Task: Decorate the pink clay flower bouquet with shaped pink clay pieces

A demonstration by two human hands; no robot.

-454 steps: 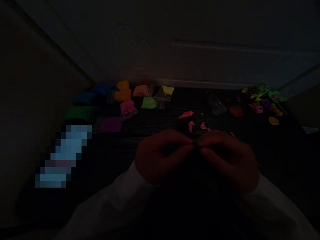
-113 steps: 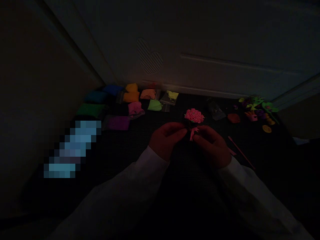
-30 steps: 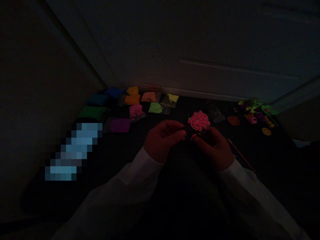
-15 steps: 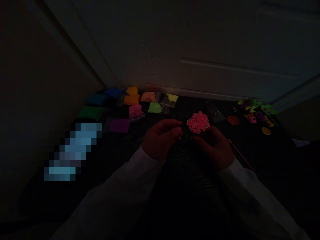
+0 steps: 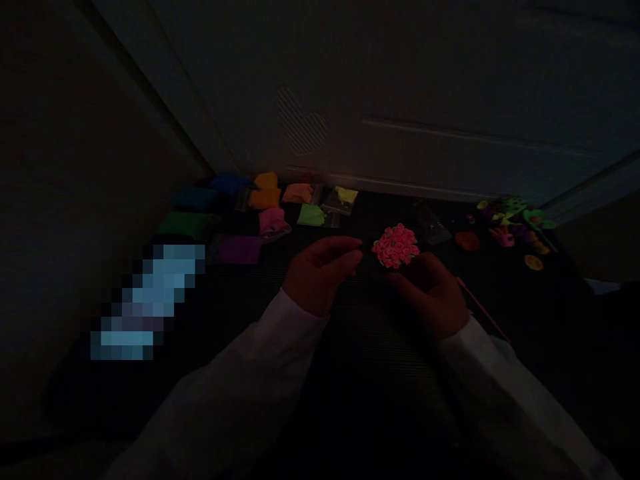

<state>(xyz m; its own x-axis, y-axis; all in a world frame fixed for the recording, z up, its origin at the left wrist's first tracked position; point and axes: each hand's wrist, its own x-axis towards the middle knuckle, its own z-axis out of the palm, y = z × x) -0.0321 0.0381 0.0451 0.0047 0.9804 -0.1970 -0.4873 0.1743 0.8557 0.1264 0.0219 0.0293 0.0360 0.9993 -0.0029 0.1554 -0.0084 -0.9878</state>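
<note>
A rounded bouquet of small pink clay roses (image 5: 396, 247) with green bits at its rim faces up towards me. My right hand (image 5: 430, 297) holds it from below and the right, fingers curled under the blossoms; its lower part is hidden. To the left of the bouquet is my left hand (image 5: 320, 273), apart from it. Thumb and forefinger there are slightly separated, with nothing visible between them. A thin pink stick (image 5: 484, 310) lies beside my right wrist. The light is very dim, so fine details are lost.
Bags of coloured clay, among them purple (image 5: 240, 250), green (image 5: 185, 225) and orange (image 5: 265, 199), line the dark table's back left. A blurred bright screen (image 5: 150, 300) lies left. At right are a clear bag (image 5: 430, 225), a red lump (image 5: 467, 241) and colourful clay figures (image 5: 515, 217).
The bouquet has tilted so its blossoms face me, and the pink bow-like piece below it is now hidden. My left hand has drawn away to the left, off the bouquet.
</note>
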